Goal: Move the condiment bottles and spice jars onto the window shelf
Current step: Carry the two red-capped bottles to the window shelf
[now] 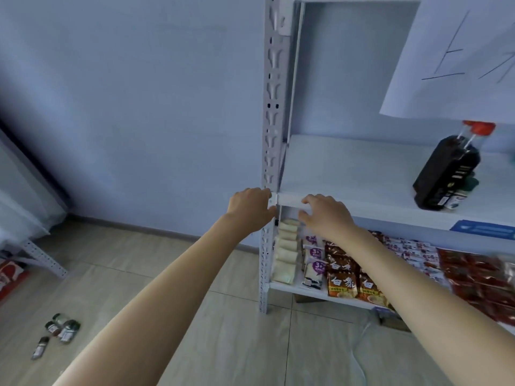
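Note:
A white metal shelf board (pixel 348 168) carries a dark sauce bottle (pixel 447 169) with a red cap at its right, and a small spice jar (pixel 457 200) beside it. Several spice jars (pixel 62 328) lie on the floor at the lower left, one (pixel 40 348) a little apart. My left hand (pixel 250 206) reaches to the rack's front upright (pixel 271 121) at the shelf's corner, its fingers curled against the post. My right hand (pixel 324 214) hovers at the shelf's front edge with loosely bent fingers, holding nothing.
The lower shelf (pixel 292 288) is packed with snack and noodle packets (pixel 341 282). A white paper sign (pixel 457 57) hangs at the upper right. A red bag (pixel 11 277) and another rack's leg (pixel 41 257) stand at the far left. Tiled floor lies below.

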